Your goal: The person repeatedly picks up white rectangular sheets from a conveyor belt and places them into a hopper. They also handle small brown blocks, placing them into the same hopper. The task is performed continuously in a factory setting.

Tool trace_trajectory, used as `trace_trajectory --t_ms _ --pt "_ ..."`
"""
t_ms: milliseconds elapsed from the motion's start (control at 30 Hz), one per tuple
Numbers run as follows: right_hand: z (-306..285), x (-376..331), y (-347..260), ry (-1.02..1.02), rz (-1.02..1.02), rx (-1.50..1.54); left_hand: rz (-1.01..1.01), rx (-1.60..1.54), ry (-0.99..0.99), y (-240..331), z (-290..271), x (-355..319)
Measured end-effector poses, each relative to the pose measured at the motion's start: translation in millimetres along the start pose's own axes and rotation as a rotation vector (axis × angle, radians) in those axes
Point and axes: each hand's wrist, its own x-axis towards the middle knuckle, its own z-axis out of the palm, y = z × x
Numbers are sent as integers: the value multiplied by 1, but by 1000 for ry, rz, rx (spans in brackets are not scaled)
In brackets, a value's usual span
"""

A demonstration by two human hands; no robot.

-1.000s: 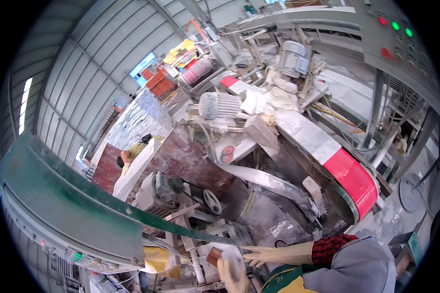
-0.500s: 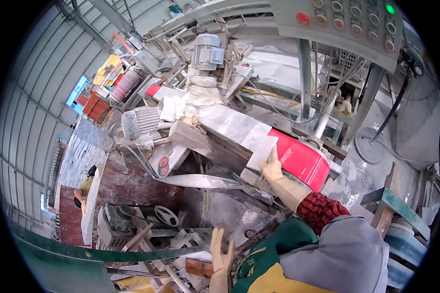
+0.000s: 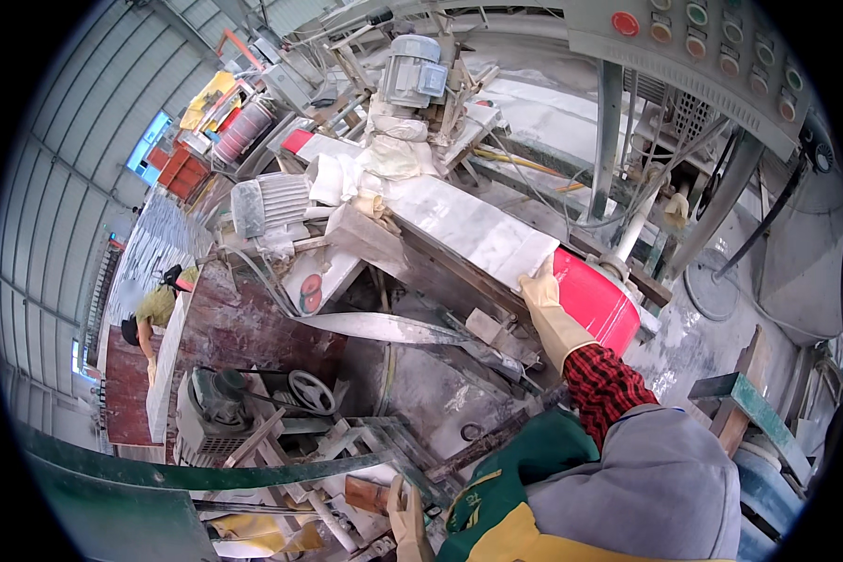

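Note:
My right hand, in a cream rubber glove with a red-and-black checked sleeve behind it, closes on the near end corner of a white stone slab. The slab lies flat in line with a red conveyor belt, whose bare end curves down just right of the hand. Other white slab pieces continue along the belt toward the motor. Low at the bottom edge, my left hand wears the same kind of glove and is empty, fingers up, beside a brown wooden block. Part of it is cut off.
A grey motor stands over the belt, and a ribbed motor beside it. A button panel hangs upper right. Below are a pulley wheel and green rail. At left a person bends over a pale slab.
The slab end, which jutted askew over the belt's near edge, now lies in line with the belt. My left hand has dropped, its fingers closer together. The person at left has come further into view.

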Motion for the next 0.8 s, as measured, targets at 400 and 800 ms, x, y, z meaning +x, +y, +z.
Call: trace_trajectory --t_ms 400,800 --pt "-51 6 30 -108 55 602 -8 -48 121 -32 -31 -21" --pt "30 -94 32 -243 -436 263 140 -302 800 -108 -162 -101"
